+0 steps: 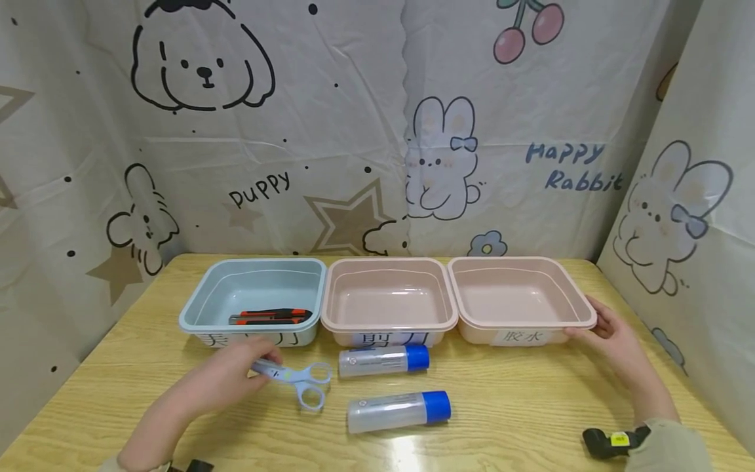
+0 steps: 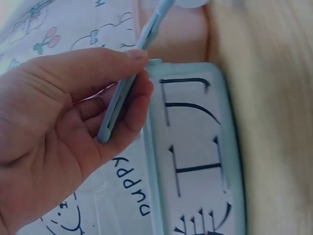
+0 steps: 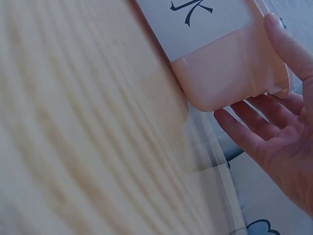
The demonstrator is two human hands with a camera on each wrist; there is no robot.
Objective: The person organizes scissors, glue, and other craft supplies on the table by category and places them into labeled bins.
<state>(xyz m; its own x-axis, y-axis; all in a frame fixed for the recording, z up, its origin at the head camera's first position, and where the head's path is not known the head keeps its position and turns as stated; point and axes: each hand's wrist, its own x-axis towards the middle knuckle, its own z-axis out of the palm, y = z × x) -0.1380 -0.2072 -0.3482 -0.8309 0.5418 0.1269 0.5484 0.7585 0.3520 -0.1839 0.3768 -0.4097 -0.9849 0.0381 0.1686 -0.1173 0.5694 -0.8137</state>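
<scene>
My left hand (image 1: pixel 227 373) pinches a pair of light blue scissors (image 1: pixel 290 375) by the blade end, with the two finger loops pointing right. In the left wrist view the scissors (image 2: pixel 117 105) lie edge-on between thumb and fingers, in front of the labelled blue bin. My right hand (image 1: pixel 619 347) grips the right front corner of the right pink bin (image 1: pixel 525 288). Its thumb (image 3: pixel 281 36) is at the rim and its fingers curl beneath it at the side. Two clear glue bottles, one behind (image 1: pixel 377 362) and one in front (image 1: pixel 389 413), lie with blue caps pointing right.
A light blue bin (image 1: pixel 259 285) on the left holds orange-and-black utility knives (image 1: pixel 271 316). Beside it stands the middle pink bin (image 1: pixel 389 288). All three bins bear labels in front, in a row along the wooden table's (image 1: pixel 501 406) back. A printed curtain (image 1: pixel 354 131) hangs behind.
</scene>
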